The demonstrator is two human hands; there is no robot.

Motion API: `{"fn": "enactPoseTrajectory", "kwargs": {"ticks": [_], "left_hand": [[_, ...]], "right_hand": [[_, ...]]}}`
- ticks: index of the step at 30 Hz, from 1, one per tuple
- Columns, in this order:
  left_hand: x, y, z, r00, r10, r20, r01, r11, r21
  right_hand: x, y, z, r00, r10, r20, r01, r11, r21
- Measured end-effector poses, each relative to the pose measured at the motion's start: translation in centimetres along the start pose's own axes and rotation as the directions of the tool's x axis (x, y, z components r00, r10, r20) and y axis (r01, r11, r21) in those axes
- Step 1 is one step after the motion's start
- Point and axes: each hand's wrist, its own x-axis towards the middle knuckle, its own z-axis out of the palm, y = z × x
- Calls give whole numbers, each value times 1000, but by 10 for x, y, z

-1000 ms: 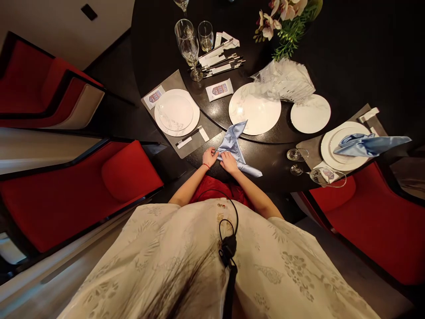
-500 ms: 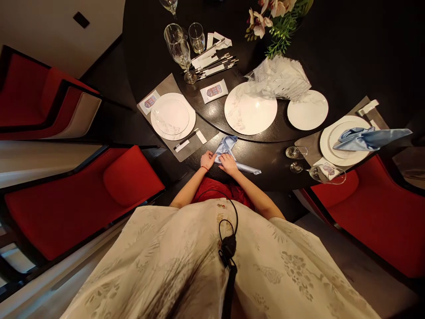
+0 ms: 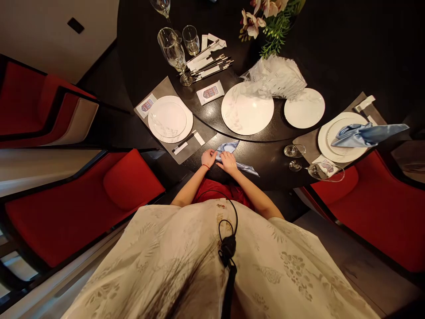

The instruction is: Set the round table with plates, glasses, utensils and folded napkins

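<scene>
A shiny light-blue cloth napkin [image 3: 228,147], partly folded, lies on the dark table edge right in front of me. My left hand [image 3: 209,157], with a red string at the wrist, pinches the napkin's left side. On its near part, my right hand [image 3: 227,162] grips the cloth with bent fingers; a ring shows on one finger. One narrow tail of the napkin sticks out to the right past this hand. The fingers hide the middle folds. Left of my hands, a grey placemat [image 3: 189,153] carries stacked white plates [image 3: 168,119] and chopsticks [image 3: 184,141].
Ahead are a large white plate [image 3: 247,117], a smaller plate [image 3: 304,110], a bag of wrapped packets [image 3: 282,77], chopsticks, glasses [image 3: 173,51] and flowers [image 3: 254,24]. At right, another folded blue napkin [image 3: 365,135] rests on plates beside stemmed glasses [image 3: 327,172]. Red chairs [image 3: 83,199] flank me.
The napkin's far part has been turned over and now points to the upper right. Both hands stay close together on the cloth. The view has shifted slightly.
</scene>
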Motion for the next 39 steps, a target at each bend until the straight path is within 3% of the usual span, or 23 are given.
{"fn": "enactPoseTrajectory", "kwargs": {"ticks": [2, 5, 8, 10, 12, 16, 18, 19, 20, 21, 23, 24, 25, 26, 30, 33, 34, 36, 38, 39], "left_hand": [[3, 8, 1, 997, 72, -2, -72, 997, 3], [1, 17, 1, 988, 152, 26, -152, 988, -3], [-2, 21, -1, 990, 129, 59, -132, 991, 39], [-2, 22, -1, 990, 103, 93, -110, 992, 70], [0, 23, 0, 991, 57, 123, -68, 994, 83], [4, 32, 1, 989, -85, 122, 71, 991, 116], [2, 39, -2, 997, -16, 75, 6, 991, 136], [0, 43, -4, 995, 81, 64, -90, 985, 148], [-3, 46, -6, 974, 211, 83, -222, 961, 163], [-5, 48, -7, 926, 351, 140, -372, 912, 173], [-9, 53, -5, 767, 555, 323, -622, 767, 159], [-11, 55, -2, 695, 597, 401, -692, 707, 146], [-11, 57, 2, 650, 608, 455, -727, 673, 139], [-11, 60, 7, 637, 602, 482, -735, 664, 141], [-5, 76, 25, 694, 505, 513, -669, 715, 203], [-4, 89, 30, 701, 311, 642, -579, 773, 258], [-7, 92, 29, 668, 235, 706, -542, 804, 245], [-15, 94, 21, 533, 142, 834, -430, 894, 123], [-28, 91, 9, 398, 170, 901, -237, 968, -78], [-35, 89, 1, 397, 220, 891, -140, 974, -178]], "right_hand": [[-1, -2, 2, 1000, -4, 8, 4, 1000, -23], [4, 2, 7, 995, 95, -2, -95, 992, 84], [10, 11, 8, 977, 211, 23, -210, 941, 265], [9, 15, 6, 962, 273, 16, -266, 920, 290], [1, 14, 4, 968, 246, -40, -232, 948, 216], [-16, 9, 4, 995, 66, -82, -61, 996, 59], [-18, 11, 5, 993, 85, -80, -79, 994, 72], [-17, 14, 5, 989, 120, -81, -112, 989, 99], [-14, 17, 4, 984, 161, -79, -150, 980, 134], [-11, 22, 2, 977, 200, -74, -185, 968, 171], [-6, 32, -4, 966, 247, -81, -224, 949, 223], [-5, 37, -8, 960, 259, -103, -230, 945, 232], [-5, 41, -12, 952, 272, -139, -236, 944, 232], [-6, 45, -17, 937, 295, -185, -250, 940, 231], [-26, 53, -36, 828, 439, -350, -364, 894, 260], [-52, 55, -47, 797, 454, -400, -366, 888, 278], [-62, 55, -51, 799, 441, -408, -346, 893, 287], [-83, 55, -59, 813, 401, -423, -284, 906, 313], [-103, 51, -71, 843, 331, -424, -199, 924, 326], [-112, 48, -78, 866, 277, -417, -148, 937, 316]]}}
